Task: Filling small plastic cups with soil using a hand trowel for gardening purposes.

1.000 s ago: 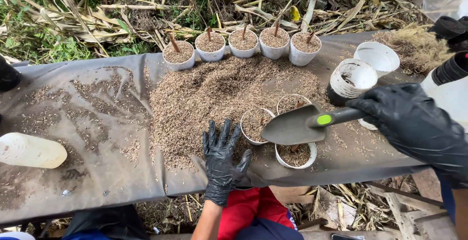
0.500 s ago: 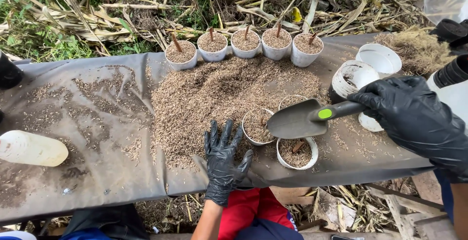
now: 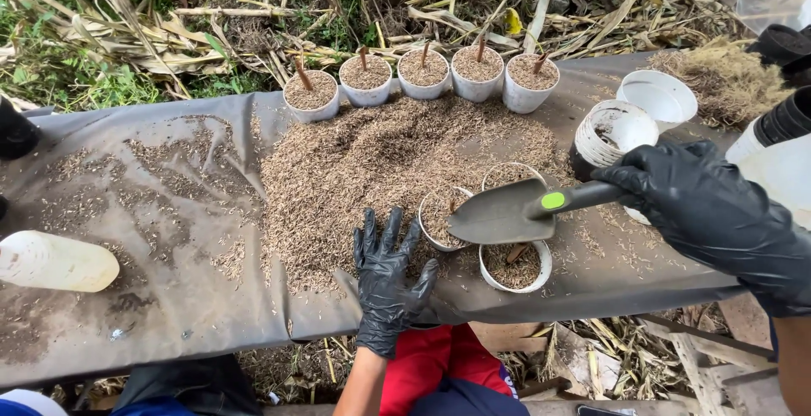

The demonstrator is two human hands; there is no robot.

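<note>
The right hand (image 3: 705, 205), in a black glove, grips the handle of a trowel (image 3: 507, 212), whose blade hangs to its left above three small white cups (image 3: 515, 268). Further left, the left hand (image 3: 387, 277) rests open, fingers spread, on the husk pile (image 3: 380, 163) covering the tabletop (image 3: 169, 298).

The trowel (image 3: 503, 213) blade hides part of two cups (image 3: 515, 266) beneath it. At three o'clock, the right hand (image 3: 710, 213) runs off the edge. At nine o'clock, a pale bottle (image 3: 55, 261) is cut off.
</note>
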